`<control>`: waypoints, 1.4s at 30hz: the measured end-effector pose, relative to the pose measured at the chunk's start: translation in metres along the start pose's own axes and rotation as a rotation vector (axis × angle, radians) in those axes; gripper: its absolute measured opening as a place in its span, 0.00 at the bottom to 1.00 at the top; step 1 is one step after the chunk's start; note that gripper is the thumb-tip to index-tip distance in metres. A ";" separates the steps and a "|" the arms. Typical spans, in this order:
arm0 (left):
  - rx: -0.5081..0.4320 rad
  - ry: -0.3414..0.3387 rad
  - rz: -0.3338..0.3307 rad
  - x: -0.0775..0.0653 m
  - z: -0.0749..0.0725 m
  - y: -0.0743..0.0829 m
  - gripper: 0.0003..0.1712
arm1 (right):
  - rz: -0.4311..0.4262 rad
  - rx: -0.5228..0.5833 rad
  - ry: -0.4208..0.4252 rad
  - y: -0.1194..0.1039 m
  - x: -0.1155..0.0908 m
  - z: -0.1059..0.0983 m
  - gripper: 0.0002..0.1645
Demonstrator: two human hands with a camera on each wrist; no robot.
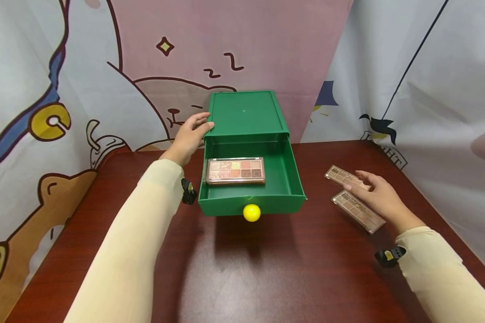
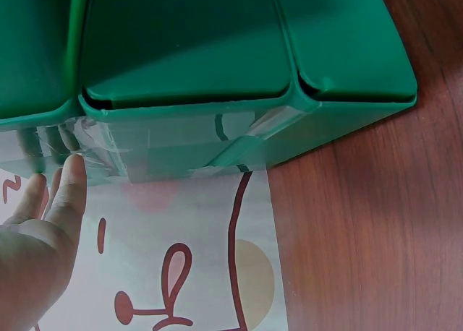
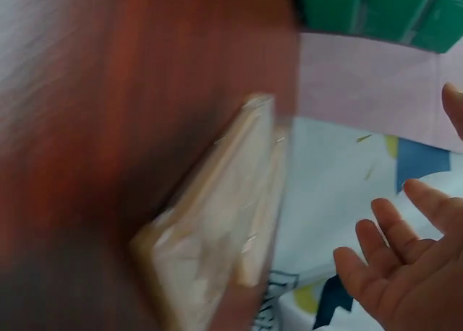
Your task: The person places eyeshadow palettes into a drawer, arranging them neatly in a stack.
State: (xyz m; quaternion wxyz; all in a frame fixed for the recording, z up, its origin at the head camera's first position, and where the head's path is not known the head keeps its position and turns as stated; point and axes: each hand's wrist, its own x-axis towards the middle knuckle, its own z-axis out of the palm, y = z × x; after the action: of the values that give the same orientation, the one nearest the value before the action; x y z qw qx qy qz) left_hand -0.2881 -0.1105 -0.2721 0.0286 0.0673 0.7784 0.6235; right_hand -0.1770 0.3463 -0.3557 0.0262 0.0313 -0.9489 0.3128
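Note:
A green drawer box (image 1: 244, 116) stands at the back of the table, its drawer (image 1: 275, 204) pulled out by a yellow ball knob (image 1: 252, 212). Inside, against the drawer's left side, lies an eyeshadow palette (image 1: 235, 171) with warm-toned pans. My left hand (image 1: 187, 137) touches the box's left side with extended fingers; in the left wrist view the fingertips (image 2: 74, 165) meet its taped wall. On the right, my right hand (image 1: 381, 197) is over two more eyeshadow palettes, a farther one (image 1: 339, 176) and a nearer one (image 1: 357, 211). Its fingers (image 3: 383, 233) are spread and grip nothing.
The dark red wooden table (image 1: 242, 278) stretches toward me in front of the box. A cartoon-printed cloth (image 1: 283, 49) hangs behind the box and along both sides. A small black device (image 1: 188, 191) is worn at each wrist.

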 end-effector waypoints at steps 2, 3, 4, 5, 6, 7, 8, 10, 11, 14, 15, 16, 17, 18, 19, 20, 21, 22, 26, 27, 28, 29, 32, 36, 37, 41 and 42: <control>-0.006 0.000 -0.003 0.000 0.000 0.000 0.29 | 0.004 -0.033 -0.017 0.009 -0.002 0.003 0.45; -0.006 0.000 -0.004 0.000 0.000 0.000 0.29 | 0.015 -0.043 -0.031 0.013 -0.004 0.004 0.45; -0.006 0.000 -0.004 0.000 0.000 0.000 0.29 | 0.031 -0.049 -0.049 0.017 -0.005 0.005 0.47; -0.007 0.000 -0.004 0.000 0.000 0.000 0.29 | 0.047 -0.058 -0.066 0.021 -0.006 0.006 0.48; -0.007 0.000 -0.004 -0.001 0.000 0.000 0.29 | 0.063 -0.063 -0.081 0.025 -0.008 0.007 0.49; -0.004 0.000 -0.003 -0.001 0.000 0.000 0.29 | 0.079 -0.068 -0.095 0.028 -0.009 0.008 0.50; -0.002 0.000 -0.003 -0.001 0.000 0.000 0.29 | 0.090 -0.080 -0.108 0.031 -0.010 0.009 0.51; -0.004 -0.001 -0.002 -0.001 -0.001 0.001 0.29 | 0.102 -0.103 -0.132 0.037 -0.013 0.010 0.51; -0.007 -0.001 -0.001 -0.001 -0.001 0.001 0.29 | 0.103 -0.117 -0.139 0.039 -0.015 0.011 0.52; -0.009 -0.002 0.000 -0.001 -0.001 0.001 0.29 | 0.112 -0.150 -0.157 0.044 -0.020 0.013 0.53; -0.010 -0.003 0.001 -0.001 -0.001 0.001 0.29 | 0.118 -0.158 -0.162 0.046 -0.021 0.013 0.54; -0.011 -0.003 0.000 -0.001 -0.001 0.001 0.29 | 0.124 -0.167 -0.168 0.046 -0.022 0.013 0.55; -0.013 -0.003 -0.001 -0.001 -0.001 0.001 0.29 | 0.137 -0.176 -0.175 0.047 -0.024 0.013 0.56; -0.013 -0.003 -0.002 -0.001 -0.001 0.000 0.29 | 0.146 -0.185 -0.180 0.047 -0.025 0.012 0.56; -0.014 -0.003 -0.004 -0.001 -0.001 0.000 0.29 | 0.162 -0.191 -0.186 0.048 -0.026 0.012 0.57; -0.013 -0.003 -0.005 0.000 -0.001 0.000 0.29 | 0.172 -0.198 -0.193 0.048 -0.027 0.011 0.58; -0.014 -0.002 -0.007 0.000 -0.001 0.000 0.29 | 0.182 -0.203 -0.201 0.048 -0.028 0.011 0.59; -0.014 -0.002 -0.009 0.000 -0.001 0.000 0.29 | 0.188 -0.213 -0.206 0.049 -0.029 0.010 0.59; -0.005 0.001 -0.010 0.000 -0.001 0.000 0.29 | 0.186 -0.246 -0.204 0.054 -0.031 0.010 0.60; -0.005 0.002 -0.011 0.000 -0.001 0.001 0.28 | 0.180 -0.255 -0.201 0.055 -0.031 0.010 0.59; -0.003 0.001 -0.010 0.000 -0.001 0.001 0.28 | 0.177 -0.260 -0.200 0.056 -0.031 0.009 0.59; -0.001 0.001 -0.011 0.000 -0.001 0.001 0.28 | 0.178 -0.262 -0.201 0.056 -0.031 0.009 0.58; 0.005 -0.003 -0.015 0.000 0.000 0.000 0.28 | 0.191 -0.257 -0.216 0.055 -0.032 0.009 0.57; 0.003 -0.004 -0.019 0.000 -0.001 0.000 0.28 | 0.205 -0.236 -0.230 0.051 -0.031 0.007 0.54; 0.001 -0.004 -0.018 0.000 -0.001 0.000 0.28 | 0.204 -0.233 -0.229 0.050 -0.031 0.007 0.53; -0.005 -0.005 -0.016 0.000 -0.001 0.000 0.28 | 0.187 -0.252 -0.214 0.049 -0.030 0.008 0.51; -0.006 -0.005 -0.016 0.000 -0.001 0.000 0.28 | 0.174 -0.261 -0.206 0.049 -0.030 0.008 0.51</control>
State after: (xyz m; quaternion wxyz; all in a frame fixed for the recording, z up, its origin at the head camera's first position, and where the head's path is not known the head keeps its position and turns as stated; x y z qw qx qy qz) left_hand -0.2880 -0.1114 -0.2721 0.0358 0.0627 0.7769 0.6255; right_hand -0.1514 0.3821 -0.3936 -0.0945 -0.0226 -0.9782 0.1833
